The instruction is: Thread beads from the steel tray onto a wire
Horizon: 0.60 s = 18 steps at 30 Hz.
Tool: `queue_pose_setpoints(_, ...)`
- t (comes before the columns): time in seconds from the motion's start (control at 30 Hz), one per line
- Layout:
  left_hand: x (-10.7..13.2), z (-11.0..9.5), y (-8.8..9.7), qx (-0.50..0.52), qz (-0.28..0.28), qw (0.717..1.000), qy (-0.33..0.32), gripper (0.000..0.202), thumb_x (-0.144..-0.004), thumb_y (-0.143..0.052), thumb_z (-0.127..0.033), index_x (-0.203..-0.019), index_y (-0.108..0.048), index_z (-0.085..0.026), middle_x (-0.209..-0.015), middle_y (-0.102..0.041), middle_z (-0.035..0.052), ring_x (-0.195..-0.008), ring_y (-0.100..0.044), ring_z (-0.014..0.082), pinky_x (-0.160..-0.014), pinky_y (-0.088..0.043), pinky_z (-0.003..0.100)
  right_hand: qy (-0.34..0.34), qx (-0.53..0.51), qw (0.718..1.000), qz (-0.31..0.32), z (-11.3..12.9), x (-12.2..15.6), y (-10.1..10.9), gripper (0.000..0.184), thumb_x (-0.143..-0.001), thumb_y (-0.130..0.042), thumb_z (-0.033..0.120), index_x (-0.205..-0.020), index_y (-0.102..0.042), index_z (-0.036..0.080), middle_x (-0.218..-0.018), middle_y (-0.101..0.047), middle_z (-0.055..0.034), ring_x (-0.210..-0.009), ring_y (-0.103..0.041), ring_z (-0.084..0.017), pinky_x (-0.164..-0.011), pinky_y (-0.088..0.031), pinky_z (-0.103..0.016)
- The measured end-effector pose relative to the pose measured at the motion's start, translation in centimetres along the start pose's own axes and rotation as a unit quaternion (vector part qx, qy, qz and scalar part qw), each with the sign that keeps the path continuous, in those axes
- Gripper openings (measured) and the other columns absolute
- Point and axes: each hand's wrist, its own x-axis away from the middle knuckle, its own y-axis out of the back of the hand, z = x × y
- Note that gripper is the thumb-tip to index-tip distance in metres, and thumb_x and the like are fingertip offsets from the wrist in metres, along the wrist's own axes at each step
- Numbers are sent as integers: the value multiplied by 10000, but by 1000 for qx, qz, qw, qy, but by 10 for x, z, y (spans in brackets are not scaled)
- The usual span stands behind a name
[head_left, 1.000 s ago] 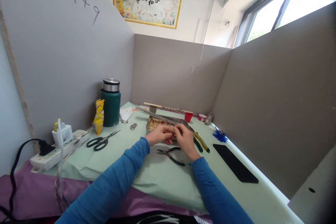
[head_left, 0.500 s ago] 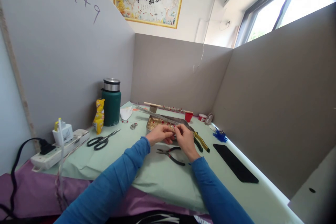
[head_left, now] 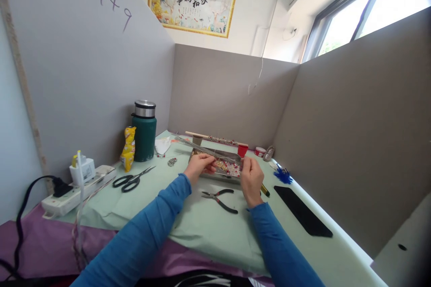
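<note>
My left hand (head_left: 201,167) is over the left part of a metal tray (head_left: 215,176), thumb and fingers pinched together. My right hand (head_left: 252,178) is closed at the tray's right end. A thin wire, barely visible, seems to run between the two sets of fingertips. Beads (head_left: 232,169) in red, clear and gold lie in the tray. Across its back rests a bundle of long thin wires (head_left: 191,143). Pliers with black handles (head_left: 220,200) lie open in front of the tray. My right hand mostly covers a second pair with yellow-green handles (head_left: 265,189).
Black scissors (head_left: 130,180), a green flask (head_left: 144,136) and a yellow packet (head_left: 128,150) stand or lie at left, near a power strip (head_left: 101,175). Behind the tray is a beaded stick (head_left: 222,140) by a red cup (head_left: 242,150). At right are blue strands (head_left: 283,175) and a black strip (head_left: 303,210).
My hands were together over the tray's front and have moved apart, the right one going right. More of the beads now shows between them, while the yellow-green pliers are more covered.
</note>
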Motion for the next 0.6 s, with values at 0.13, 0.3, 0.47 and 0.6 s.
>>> queue_pose_setpoints(0.13, 2, 1, -2, 25, 58, 998, 7, 292, -664, -696, -344, -785, -597, -98, -701, -638, 59, -534, -578, 101, -565, -500, 260, -11, -80, 987, 142, 9, 13, -8, 330, -852, -416, 446, -730, -580, 187, -657, -590, -27, -589, -496, -153, -574, -369, -263)
queue_pose_setpoints(0.3, 5, 5, -7, -37, 105, 994, 17, 318, -656, -693, -378, -752, -614, -85, -672, -637, 69, -508, -587, 116, -512, -473, 241, -77, -203, 954, 208, 14, 16, -19, 288, -807, -479, 442, -778, -577, 173, -606, -558, 7, -500, -464, -121, -482, -378, -234)
queue_pose_setpoints(0.47, 6, 2, -11, -102, 83, 991, -16, 300, -653, -685, -379, -666, -599, -91, -586, -612, 48, -452, -559, 105, -461, -445, 222, -49, -196, 959, 197, 8, 14, -19, 263, -789, -494, 404, -680, -565, 176, -570, -528, 15, -509, -460, -117, -483, -369, -228)
queue_pose_setpoints(0.6, 6, 1, -12, -141, 70, 987, -37, 300, -663, -671, -381, -634, -593, -94, -549, -591, 37, -429, -544, 100, -442, -439, 217, -58, -197, 956, 208, 6, 14, -20, 256, -790, -488, 403, -678, -551, 182, -517, -488, 30, -479, -434, -114, -463, -355, -228)
